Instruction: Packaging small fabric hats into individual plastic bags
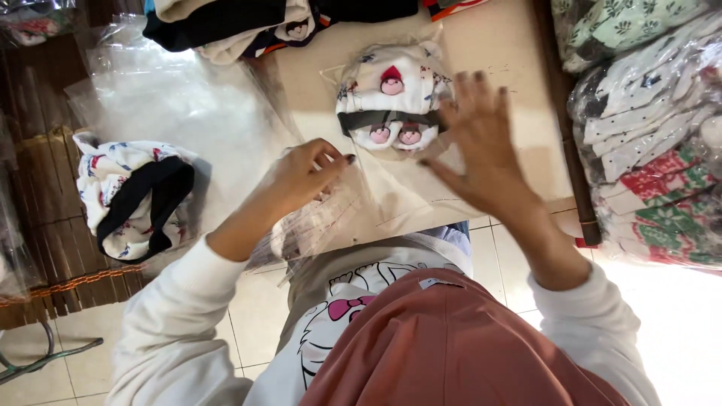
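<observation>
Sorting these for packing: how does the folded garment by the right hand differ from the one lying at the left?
The garment by the right hand sits inside a clear plastic bag; the left garment lies bare on loose plastic. The bagged one shows pink-and-red figures, the left one small blue and red prints. Both are white with a black band.

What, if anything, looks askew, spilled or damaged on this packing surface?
Nothing looks damaged or spilled. The left hand pinches a clear plastic bag while the right hand rests open against the folded printed garment. A loosely rolled garment lies untidily at the left, unbagged, on clear plastic sheets.
</observation>
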